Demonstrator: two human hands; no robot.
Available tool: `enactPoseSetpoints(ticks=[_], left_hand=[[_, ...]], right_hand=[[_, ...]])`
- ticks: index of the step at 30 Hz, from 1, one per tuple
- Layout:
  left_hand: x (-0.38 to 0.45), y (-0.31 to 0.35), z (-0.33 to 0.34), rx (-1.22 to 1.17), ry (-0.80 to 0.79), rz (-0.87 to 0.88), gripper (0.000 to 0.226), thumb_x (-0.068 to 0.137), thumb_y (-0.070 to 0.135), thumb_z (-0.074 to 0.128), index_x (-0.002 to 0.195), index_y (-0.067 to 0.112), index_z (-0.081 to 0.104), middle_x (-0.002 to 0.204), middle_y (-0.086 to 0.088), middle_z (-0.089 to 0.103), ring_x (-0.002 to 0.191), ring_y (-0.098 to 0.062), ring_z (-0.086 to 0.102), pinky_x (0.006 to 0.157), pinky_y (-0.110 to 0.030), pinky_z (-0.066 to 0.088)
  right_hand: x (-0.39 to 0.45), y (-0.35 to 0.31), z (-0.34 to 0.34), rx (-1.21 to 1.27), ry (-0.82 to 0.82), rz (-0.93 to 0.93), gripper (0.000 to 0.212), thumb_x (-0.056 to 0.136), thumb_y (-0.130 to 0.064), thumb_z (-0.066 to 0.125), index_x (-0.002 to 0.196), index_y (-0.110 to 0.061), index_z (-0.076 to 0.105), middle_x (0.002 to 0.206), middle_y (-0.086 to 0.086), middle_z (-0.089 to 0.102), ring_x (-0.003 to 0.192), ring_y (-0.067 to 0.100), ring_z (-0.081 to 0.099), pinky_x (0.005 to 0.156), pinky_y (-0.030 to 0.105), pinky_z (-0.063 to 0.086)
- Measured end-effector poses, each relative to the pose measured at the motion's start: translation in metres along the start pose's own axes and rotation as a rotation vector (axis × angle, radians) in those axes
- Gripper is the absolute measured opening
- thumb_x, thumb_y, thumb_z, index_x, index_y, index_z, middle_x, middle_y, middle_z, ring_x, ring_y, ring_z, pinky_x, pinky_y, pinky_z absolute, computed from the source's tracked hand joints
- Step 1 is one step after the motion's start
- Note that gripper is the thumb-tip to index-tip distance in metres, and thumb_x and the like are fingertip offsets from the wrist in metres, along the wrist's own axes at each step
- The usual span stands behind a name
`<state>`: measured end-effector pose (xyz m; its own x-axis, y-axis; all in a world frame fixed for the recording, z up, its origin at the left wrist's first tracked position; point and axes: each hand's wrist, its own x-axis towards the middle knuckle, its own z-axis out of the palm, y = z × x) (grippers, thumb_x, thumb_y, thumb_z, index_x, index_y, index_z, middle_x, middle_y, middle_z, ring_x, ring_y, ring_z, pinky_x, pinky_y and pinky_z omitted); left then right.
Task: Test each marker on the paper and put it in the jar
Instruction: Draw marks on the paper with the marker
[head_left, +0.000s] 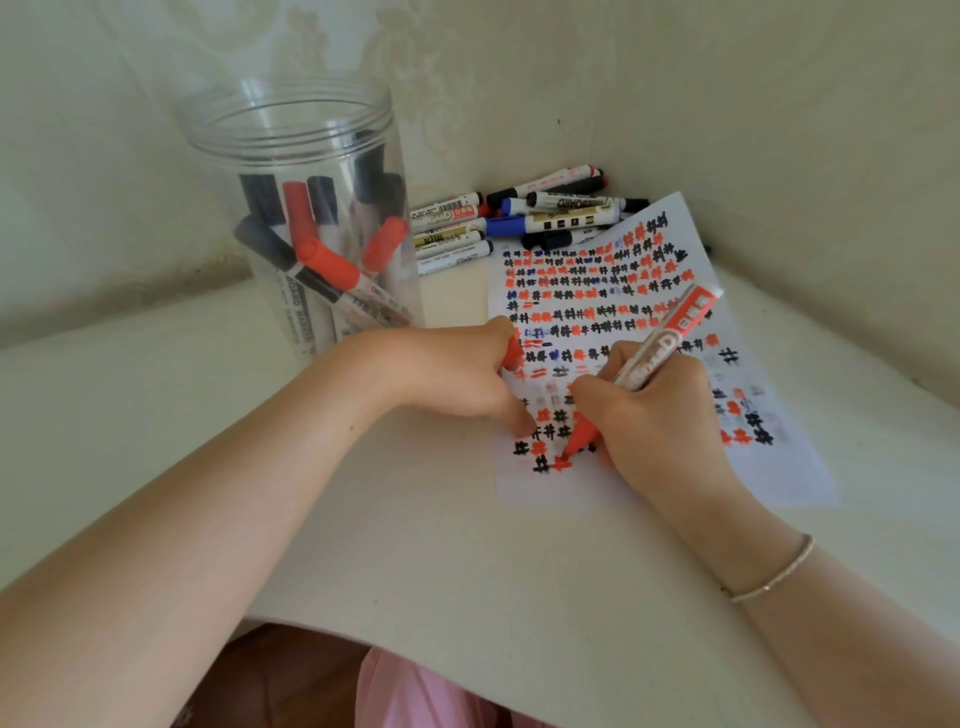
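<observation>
Red marker is lying in the right hand, gripped pen-style – long axis running from its tip at lower left, which is touching the paper, up to its tail at upper right. Barrel is white plastic with a red label band; lettering on it is too blurred to read. Left hand is resting at the paper's left edge, fingers curled round a red cap. Paper is a white sheet covered in rows of small hash-shaped test marks in black, red and blue.

Jar – clear plastic, cylindrical, threaded rim, no lid – is standing on the white desk left of the paper, holding capped markers with black and red caps; one barrel is showing part of "BOARD MARKER". Loose markers are lying piled in the corner behind the paper, black and blue caps, one reading "WHITEBOARD". Thin bracelet is sitting on the right wrist.
</observation>
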<state>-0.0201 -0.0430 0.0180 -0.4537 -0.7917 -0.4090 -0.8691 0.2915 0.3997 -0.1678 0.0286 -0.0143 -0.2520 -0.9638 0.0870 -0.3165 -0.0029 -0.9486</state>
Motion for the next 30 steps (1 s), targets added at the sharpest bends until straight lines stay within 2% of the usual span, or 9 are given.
enactPoseSetpoints(ticks=[4, 7, 9, 12, 16, 20, 22, 26, 30], left_hand=[[-0.001, 0.001, 0.001, -0.004, 0.006, 0.004, 0.055, 0.077, 0.048, 0.072, 0.110, 0.024, 0.036, 0.084, 0.010, 0.047, 0.069, -0.007, 0.046, 0.056, -0.026, 0.033], [-0.002, 0.001, 0.001, -0.012, 0.012, 0.012, 0.054, 0.077, 0.047, 0.072, 0.110, 0.024, 0.037, 0.084, 0.009, 0.047, 0.070, -0.007, 0.046, 0.057, -0.026, 0.033], [-0.003, -0.001, 0.001, -0.012, 0.012, 0.020, 0.053, 0.077, 0.048, 0.072, 0.110, 0.025, 0.038, 0.086, 0.008, 0.048, 0.071, -0.008, 0.046, 0.058, -0.027, 0.034], [-0.005, -0.003, 0.001, -0.057, 0.012, 0.078, 0.043, 0.080, 0.045, 0.070, 0.108, 0.025, 0.043, 0.083, 0.010, 0.046, 0.069, -0.006, 0.047, 0.057, -0.024, 0.035], [-0.014, -0.006, 0.002, -0.283, 0.059, 0.176, 0.003, 0.095, 0.033, 0.053, 0.095, 0.032, 0.051, 0.078, 0.019, 0.050, 0.069, 0.008, 0.051, 0.064, -0.009, 0.040], [-0.022, -0.003, 0.006, -0.429, 0.093, 0.237, 0.017, 0.099, 0.027, 0.047, 0.087, 0.039, 0.048, 0.071, 0.034, 0.053, 0.067, 0.026, 0.049, 0.064, 0.005, 0.035], [-0.024, 0.000, 0.005, -0.429, 0.103, 0.267, 0.015, 0.099, 0.026, 0.047, 0.088, 0.037, 0.050, 0.070, 0.034, 0.055, 0.070, 0.020, 0.051, 0.066, 0.001, 0.037], [-0.028, 0.002, -0.002, -0.385, 0.147, 0.296, 0.008, 0.098, 0.026, 0.049, 0.094, 0.021, 0.053, 0.081, 0.013, 0.052, 0.077, -0.003, 0.049, 0.077, -0.020, 0.040], [-0.035, 0.011, -0.006, -0.357, 0.123, 0.311, 0.021, 0.097, 0.031, 0.050, 0.115, 0.021, 0.056, 0.109, 0.002, 0.063, 0.105, -0.012, 0.058, 0.099, -0.033, 0.043]], right_hand=[[-0.002, -0.001, 0.002, -0.022, 0.016, -0.039, 0.022, 0.077, 0.003, 0.056, 0.061, 0.000, 0.041, 0.053, 0.011, 0.037, 0.043, 0.017, 0.031, 0.036, 0.019, 0.028], [-0.003, 0.000, 0.004, -0.058, -0.004, -0.059, 0.034, 0.076, 0.004, 0.055, 0.055, -0.010, 0.032, 0.048, 0.002, 0.029, 0.038, 0.009, 0.023, 0.035, 0.015, 0.023], [-0.002, 0.001, 0.002, -0.043, -0.016, -0.052, 0.034, 0.076, 0.005, 0.056, 0.055, -0.010, 0.033, 0.048, 0.003, 0.031, 0.037, 0.008, 0.024, 0.035, 0.015, 0.023], [0.002, -0.001, -0.003, 0.144, -0.003, 0.016, 0.028, 0.082, 0.000, 0.062, 0.062, -0.006, 0.044, 0.051, 0.014, 0.048, 0.032, 0.011, 0.036, 0.034, 0.018, 0.033], [0.014, -0.017, -0.016, 0.515, -0.063, 0.083, 0.019, 0.080, -0.013, 0.071, 0.074, -0.005, 0.055, 0.056, 0.005, 0.061, 0.041, 0.014, 0.052, 0.043, 0.023, 0.046], [0.022, -0.036, -0.020, 0.760, -0.138, 0.109, 0.022, 0.088, -0.017, 0.060, 0.069, -0.005, 0.060, 0.060, 0.008, 0.061, 0.047, 0.018, 0.057, 0.048, 0.027, 0.050], [0.023, -0.041, -0.016, 0.738, -0.126, 0.088, 0.029, 0.092, -0.014, 0.054, 0.065, -0.005, 0.058, 0.057, 0.009, 0.057, 0.043, 0.019, 0.054, 0.045, 0.027, 0.047], [0.023, -0.043, -0.009, 0.640, -0.103, 0.035, 0.024, 0.090, -0.009, 0.055, 0.067, -0.003, 0.055, 0.053, 0.010, 0.053, 0.039, 0.020, 0.050, 0.040, 0.027, 0.043], [0.022, -0.042, -0.003, 0.561, -0.171, 0.052, 0.015, 0.089, -0.006, 0.058, 0.075, -0.003, 0.052, 0.054, 0.008, 0.054, 0.037, 0.017, 0.046, 0.038, 0.024, 0.041]])
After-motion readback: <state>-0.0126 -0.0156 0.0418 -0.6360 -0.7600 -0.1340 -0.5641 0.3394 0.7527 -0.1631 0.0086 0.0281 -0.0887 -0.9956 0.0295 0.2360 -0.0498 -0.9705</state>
